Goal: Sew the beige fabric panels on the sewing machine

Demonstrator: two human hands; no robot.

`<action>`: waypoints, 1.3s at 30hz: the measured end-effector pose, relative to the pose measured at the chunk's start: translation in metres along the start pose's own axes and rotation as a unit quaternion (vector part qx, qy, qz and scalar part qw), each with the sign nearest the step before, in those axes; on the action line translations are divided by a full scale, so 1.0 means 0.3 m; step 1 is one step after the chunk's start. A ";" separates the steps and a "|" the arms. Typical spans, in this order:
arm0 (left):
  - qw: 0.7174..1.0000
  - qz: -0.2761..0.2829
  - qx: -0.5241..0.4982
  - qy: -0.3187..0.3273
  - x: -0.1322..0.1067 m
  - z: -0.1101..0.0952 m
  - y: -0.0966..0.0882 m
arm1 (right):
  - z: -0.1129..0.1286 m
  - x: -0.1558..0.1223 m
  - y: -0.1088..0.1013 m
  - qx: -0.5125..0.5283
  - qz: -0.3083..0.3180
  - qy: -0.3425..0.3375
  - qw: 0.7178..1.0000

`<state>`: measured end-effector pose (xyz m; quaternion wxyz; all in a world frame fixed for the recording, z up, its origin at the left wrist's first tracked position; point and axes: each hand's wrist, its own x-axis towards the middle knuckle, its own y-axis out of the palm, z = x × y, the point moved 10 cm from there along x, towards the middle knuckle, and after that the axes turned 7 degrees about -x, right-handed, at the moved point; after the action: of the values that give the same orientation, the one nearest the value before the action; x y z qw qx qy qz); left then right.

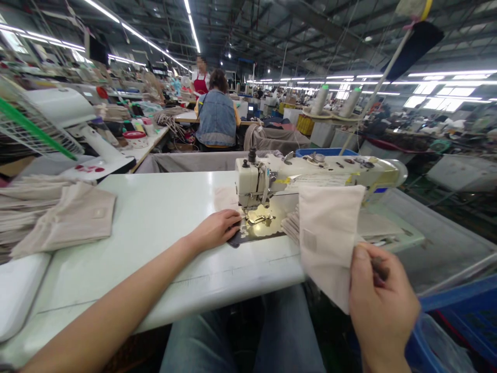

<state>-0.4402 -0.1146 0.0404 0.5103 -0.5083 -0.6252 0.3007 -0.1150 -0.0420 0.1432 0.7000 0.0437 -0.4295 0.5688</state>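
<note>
A beige fabric piece (330, 228) with a small square patch hangs from my right hand (382, 300). Its edge is pinched between thumb and fingers, in front of the sewing machine arm. Something small and dark shows inside the curled fingers, too hidden to name. My left hand (219, 228) rests on the table beside the needle plate (260, 220), fingers bent together close to the presser foot (258, 213); what they hold, if anything, is hidden. Behind that hand lies another pale fabric piece (225, 197). The sewing machine (310, 173) stands over the plate.
Stacked beige fabric pieces (73, 217) lie at the table's left; more folded fabric (291, 225) sits under the machine arm. A white fan (62, 111) stands far left, blue crates (462, 311) at lower right. A person in a denim vest (218, 119) sits ahead.
</note>
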 end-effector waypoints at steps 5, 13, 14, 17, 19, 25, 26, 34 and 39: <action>0.994 -0.024 -0.041 -0.097 -0.054 0.006 -0.048 | -0.045 -0.128 0.195 0.101 0.183 0.103 0.973; 0.661 -0.085 -0.667 -0.332 -0.134 -0.211 0.131 | 0.008 -0.336 0.397 0.234 0.358 0.106 0.898; 0.644 -0.097 -0.677 -0.342 -0.138 -0.217 0.130 | 0.010 -0.330 0.399 0.235 0.361 0.096 0.898; 0.675 -0.062 -0.653 -0.337 -0.129 -0.222 0.115 | 0.011 -0.241 0.345 0.205 0.293 0.054 0.932; 0.722 0.011 -0.618 -0.311 -0.113 -0.241 0.120 | 0.042 -0.168 0.296 0.178 0.239 -0.004 0.955; 0.835 0.120 -0.477 -0.246 -0.089 -0.302 0.138 | 0.153 -0.146 0.377 0.172 0.359 -0.100 0.912; 0.841 0.126 -0.463 -0.249 -0.090 -0.298 0.137 | 0.138 -0.149 0.395 0.181 0.370 -0.076 0.908; 0.826 0.011 -0.447 -0.343 -0.150 -0.065 0.034 | -0.158 -0.124 0.404 0.173 0.275 0.135 0.936; 0.768 -0.081 -0.507 -0.383 -0.171 0.031 0.010 | -0.181 -0.191 0.437 0.179 0.311 0.142 0.923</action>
<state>-0.4499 -0.1609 0.0179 -0.0817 -0.4833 -0.8690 0.0674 -0.1934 -0.0100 0.0159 0.5224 -0.0485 -0.2092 0.8252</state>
